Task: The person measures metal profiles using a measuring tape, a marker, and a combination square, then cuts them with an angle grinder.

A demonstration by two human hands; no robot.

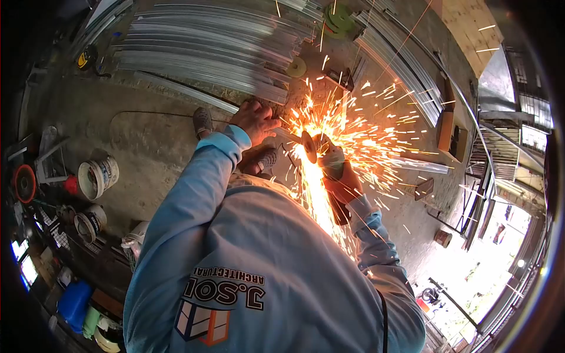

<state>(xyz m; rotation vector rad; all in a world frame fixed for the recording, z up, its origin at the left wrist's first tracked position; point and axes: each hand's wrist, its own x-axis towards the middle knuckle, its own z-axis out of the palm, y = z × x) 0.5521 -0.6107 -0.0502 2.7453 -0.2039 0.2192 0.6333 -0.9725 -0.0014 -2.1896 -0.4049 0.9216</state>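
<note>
My left hand (256, 122) presses down on a long metal bar (188, 90), its fingers bent over the bar close to the sparks. My right hand (344, 183) is wrapped round an angle grinder (332, 162). The grinder's disc (309, 147) stands on edge at the bar, just right of my left hand. Bright sparks (365, 141) fan out to the right and stream down toward my body. Glare hides the spot where disc and bar meet.
Metal bars (206, 47) lie stacked at the top, with more (400, 59) at the upper right. A green coil (338, 20), a tape measure (87, 57), white buckets (99, 177) and a blue container (75, 305) are around. My shoes (202, 122) are near the bar.
</note>
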